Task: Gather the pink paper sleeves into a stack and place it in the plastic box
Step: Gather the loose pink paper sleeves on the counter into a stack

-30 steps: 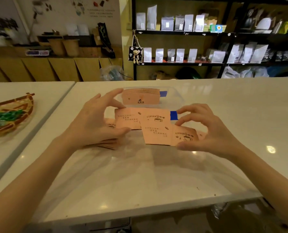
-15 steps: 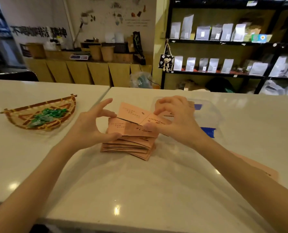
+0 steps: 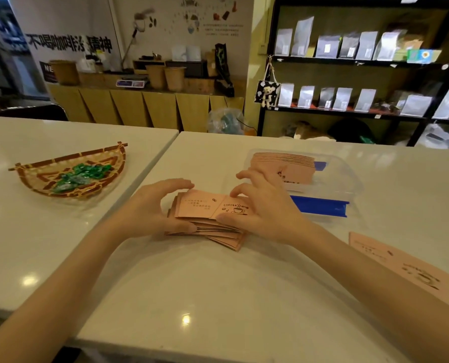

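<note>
An untidy stack of pink paper sleeves (image 3: 205,209) lies on the white table, fanned at its lower right corner. My left hand (image 3: 152,210) grips the stack's left edge, thumb below and fingers over the top. My right hand (image 3: 265,213) holds the stack's right side, fingers on the top sleeve with its coffee-cup print. Behind my right hand stands the clear plastic box (image 3: 344,179) with blue clips, and a neat pile of pink sleeves (image 3: 294,166) sits inside it. One loose pink sleeve (image 3: 401,265) lies flat at the right, partly behind my right forearm.
A woven basket (image 3: 69,174) with green wrapped sweets sits on the neighbouring white table (image 3: 35,244) to the left, across a narrow gap. Black shelves with silver pouches (image 3: 349,48) and a wooden counter (image 3: 145,106) stand beyond the table's far edge.
The view swung right to left. My right hand brought loose sleeves onto the stack, and both hands now close on its two ends.
</note>
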`<state>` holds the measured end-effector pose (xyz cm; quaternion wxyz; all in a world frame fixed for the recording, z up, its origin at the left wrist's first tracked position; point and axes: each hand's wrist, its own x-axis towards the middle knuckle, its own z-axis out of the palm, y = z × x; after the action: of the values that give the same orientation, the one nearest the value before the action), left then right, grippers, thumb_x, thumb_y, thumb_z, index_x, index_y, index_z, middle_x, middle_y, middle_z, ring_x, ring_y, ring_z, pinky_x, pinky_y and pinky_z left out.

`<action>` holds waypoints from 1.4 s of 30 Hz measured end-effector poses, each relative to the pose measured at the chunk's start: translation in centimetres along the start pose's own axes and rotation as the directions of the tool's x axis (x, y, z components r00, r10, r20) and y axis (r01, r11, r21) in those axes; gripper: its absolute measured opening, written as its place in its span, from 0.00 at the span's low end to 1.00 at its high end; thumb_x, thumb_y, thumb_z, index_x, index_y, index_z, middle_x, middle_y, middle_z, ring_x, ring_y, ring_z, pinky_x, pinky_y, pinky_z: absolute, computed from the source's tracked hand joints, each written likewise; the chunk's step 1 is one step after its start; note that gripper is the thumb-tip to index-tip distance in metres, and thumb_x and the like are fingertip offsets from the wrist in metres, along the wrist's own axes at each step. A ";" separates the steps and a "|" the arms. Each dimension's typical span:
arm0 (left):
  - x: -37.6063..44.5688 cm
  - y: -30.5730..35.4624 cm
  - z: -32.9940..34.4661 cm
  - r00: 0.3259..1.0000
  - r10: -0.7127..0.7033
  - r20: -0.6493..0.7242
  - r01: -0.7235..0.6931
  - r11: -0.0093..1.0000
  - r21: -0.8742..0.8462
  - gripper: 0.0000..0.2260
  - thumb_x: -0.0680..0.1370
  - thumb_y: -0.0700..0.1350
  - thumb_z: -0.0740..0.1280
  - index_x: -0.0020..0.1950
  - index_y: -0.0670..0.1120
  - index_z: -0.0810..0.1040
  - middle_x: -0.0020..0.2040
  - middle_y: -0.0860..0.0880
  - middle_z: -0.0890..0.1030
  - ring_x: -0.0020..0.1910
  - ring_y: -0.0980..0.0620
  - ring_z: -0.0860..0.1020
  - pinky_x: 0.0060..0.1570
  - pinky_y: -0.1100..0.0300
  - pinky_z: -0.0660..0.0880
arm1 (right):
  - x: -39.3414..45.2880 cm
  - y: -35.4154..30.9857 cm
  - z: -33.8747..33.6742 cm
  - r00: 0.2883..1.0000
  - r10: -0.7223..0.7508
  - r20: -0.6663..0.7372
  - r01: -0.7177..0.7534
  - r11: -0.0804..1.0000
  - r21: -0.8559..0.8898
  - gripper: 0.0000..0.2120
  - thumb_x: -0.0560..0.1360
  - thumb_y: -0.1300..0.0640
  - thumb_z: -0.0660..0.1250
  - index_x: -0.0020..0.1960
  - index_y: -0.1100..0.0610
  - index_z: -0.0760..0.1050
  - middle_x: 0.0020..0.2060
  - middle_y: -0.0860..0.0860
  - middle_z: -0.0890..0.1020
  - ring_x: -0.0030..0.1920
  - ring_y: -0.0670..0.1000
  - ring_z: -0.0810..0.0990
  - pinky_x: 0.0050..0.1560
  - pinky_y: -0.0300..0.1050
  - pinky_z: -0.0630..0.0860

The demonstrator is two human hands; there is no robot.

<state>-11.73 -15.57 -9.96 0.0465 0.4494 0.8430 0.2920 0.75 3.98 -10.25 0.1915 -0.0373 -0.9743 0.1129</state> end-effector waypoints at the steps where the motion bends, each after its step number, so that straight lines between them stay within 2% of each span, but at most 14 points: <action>1: 0.0 0.3 0.1 1.000 0.017 0.011 -0.018 1.000 0.023 0.38 0.56 0.66 0.68 0.64 0.59 0.65 0.68 0.57 0.66 0.68 0.54 0.61 0.64 0.56 0.59 | -0.1 0.1 -0.1 1.000 -0.003 -0.004 0.003 1.000 0.013 0.30 0.65 0.30 0.58 0.58 0.49 0.73 0.66 0.49 0.67 0.67 0.49 0.54 0.66 0.51 0.53; 4: 0.1 1.8 0.4 0.994 0.107 0.018 -0.108 0.990 0.086 0.36 0.59 0.67 0.67 0.64 0.60 0.65 0.69 0.58 0.64 0.68 0.57 0.58 0.63 0.58 0.59 | -0.6 0.8 -0.8 1.000 0.004 -0.019 -0.002 0.997 0.077 0.30 0.65 0.31 0.59 0.60 0.48 0.71 0.66 0.48 0.68 0.67 0.47 0.56 0.66 0.50 0.54; 8: 0.8 5.2 1.4 0.972 0.235 0.013 -0.235 0.970 0.054 0.34 0.62 0.69 0.62 0.65 0.60 0.63 0.68 0.58 0.66 0.66 0.60 0.61 0.62 0.60 0.60 | -2.0 2.3 -2.6 0.997 0.053 -0.053 -0.042 0.982 0.182 0.32 0.65 0.30 0.59 0.64 0.46 0.66 0.67 0.45 0.68 0.66 0.45 0.60 0.65 0.46 0.57; 10: 1.4 7.4 2.2 0.959 0.284 0.017 -0.284 0.959 -0.009 0.36 0.63 0.69 0.63 0.67 0.63 0.55 0.65 0.63 0.66 0.61 0.68 0.62 0.56 0.69 0.60 | -3.1 3.0 -3.8 0.995 0.077 -0.066 -0.063 0.978 0.198 0.33 0.65 0.29 0.57 0.65 0.44 0.64 0.66 0.44 0.69 0.65 0.45 0.63 0.65 0.47 0.60; 12: 1.9 9.6 3.1 0.932 0.360 0.028 -0.357 0.931 -0.082 0.37 0.64 0.67 0.64 0.68 0.66 0.49 0.61 0.69 0.64 0.57 0.75 0.62 0.51 0.77 0.60 | -4.5 3.6 -5.0 0.994 0.071 -0.084 -0.051 0.974 0.223 0.29 0.66 0.32 0.58 0.64 0.41 0.64 0.62 0.41 0.72 0.60 0.42 0.68 0.63 0.49 0.64; 14: 2.6 11.7 4.0 0.906 0.420 0.057 -0.410 0.902 -0.136 0.36 0.66 0.65 0.65 0.68 0.65 0.49 0.61 0.69 0.65 0.58 0.74 0.62 0.52 0.80 0.60 | -6.2 4.2 -6.2 0.990 0.095 -0.103 -0.065 0.962 0.264 0.25 0.67 0.33 0.59 0.62 0.36 0.63 0.56 0.34 0.72 0.55 0.38 0.70 0.57 0.41 0.67; 16: 3.5 13.3 5.2 0.886 0.453 0.094 -0.433 0.884 -0.177 0.37 0.66 0.63 0.66 0.69 0.61 0.49 0.65 0.62 0.67 0.60 0.69 0.64 0.54 0.75 0.63 | -8.0 5.0 -7.1 0.976 0.183 -0.121 -0.143 0.950 0.279 0.25 0.65 0.31 0.58 0.61 0.33 0.62 0.52 0.31 0.70 0.53 0.37 0.70 0.51 0.34 0.65; 19: 4.5 15.6 7.5 0.862 0.477 0.169 -0.435 0.869 -0.234 0.38 0.66 0.63 0.66 0.70 0.60 0.50 0.67 0.58 0.66 0.61 0.65 0.66 0.58 0.66 0.65 | -10.9 6.9 -8.1 0.933 0.328 -0.150 -0.289 0.928 0.233 0.34 0.62 0.29 0.56 0.64 0.43 0.64 0.53 0.39 0.72 0.53 0.42 0.71 0.49 0.37 0.65; 23: 5.8 18.0 11.3 0.814 0.510 0.278 -0.465 0.859 -0.216 0.38 0.67 0.61 0.67 0.70 0.56 0.52 0.69 0.53 0.67 0.63 0.58 0.66 0.58 0.63 0.64 | -15.1 9.2 -9.4 0.890 0.441 -0.112 -0.415 0.888 0.197 0.36 0.61 0.30 0.58 0.64 0.45 0.63 0.55 0.42 0.73 0.54 0.42 0.69 0.46 0.36 0.67; 26: 6.6 18.7 13.9 0.791 0.469 0.392 -0.438 0.882 -0.171 0.38 0.67 0.60 0.67 0.70 0.56 0.52 0.70 0.52 0.65 0.66 0.53 0.65 0.61 0.57 0.64 | -18.1 10.8 -9.8 0.859 0.512 -0.024 -0.499 0.846 0.187 0.35 0.62 0.31 0.61 0.65 0.45 0.64 0.57 0.43 0.72 0.57 0.42 0.67 0.48 0.38 0.67; 29: 7.1 18.6 15.6 0.791 0.430 0.435 -0.412 0.900 -0.141 0.36 0.67 0.60 0.67 0.69 0.59 0.52 0.70 0.54 0.65 0.66 0.51 0.65 0.61 0.57 0.64 | -20.0 12.0 -9.7 0.828 0.558 0.055 -0.560 0.817 0.138 0.33 0.65 0.36 0.66 0.66 0.48 0.64 0.61 0.47 0.70 0.57 0.42 0.63 0.54 0.41 0.63; 34: 7.5 18.3 16.8 0.793 0.415 0.446 -0.420 0.903 -0.093 0.36 0.67 0.62 0.66 0.69 0.60 0.51 0.69 0.54 0.66 0.64 0.52 0.66 0.55 0.63 0.62 | -21.0 12.6 -9.3 0.826 0.557 0.088 -0.561 0.828 0.025 0.37 0.64 0.34 0.66 0.67 0.51 0.63 0.62 0.48 0.70 0.62 0.46 0.62 0.58 0.41 0.61; 37: 7.6 18.2 17.0 0.787 0.429 0.444 -0.431 0.896 -0.103 0.36 0.67 0.62 0.66 0.69 0.59 0.51 0.67 0.54 0.69 0.60 0.56 0.69 0.54 0.65 0.62 | -21.0 12.7 -9.1 0.850 0.518 0.092 -0.515 0.855 -0.060 0.33 0.65 0.34 0.64 0.64 0.52 0.68 0.60 0.48 0.73 0.61 0.48 0.63 0.59 0.43 0.63; 42: 7.4 18.3 16.9 0.789 0.475 0.389 -0.474 0.874 -0.106 0.33 0.68 0.60 0.66 0.68 0.56 0.56 0.63 0.54 0.72 0.53 0.60 0.68 0.52 0.67 0.65 | -20.8 12.8 -9.1 0.868 0.495 0.043 -0.492 0.868 -0.065 0.29 0.65 0.35 0.65 0.59 0.52 0.72 0.56 0.48 0.77 0.57 0.48 0.68 0.57 0.44 0.67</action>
<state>3.04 5.69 -12.76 0.1451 0.6966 0.6746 0.1963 23.86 15.85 -12.65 0.1271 -0.2864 -0.9402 0.1338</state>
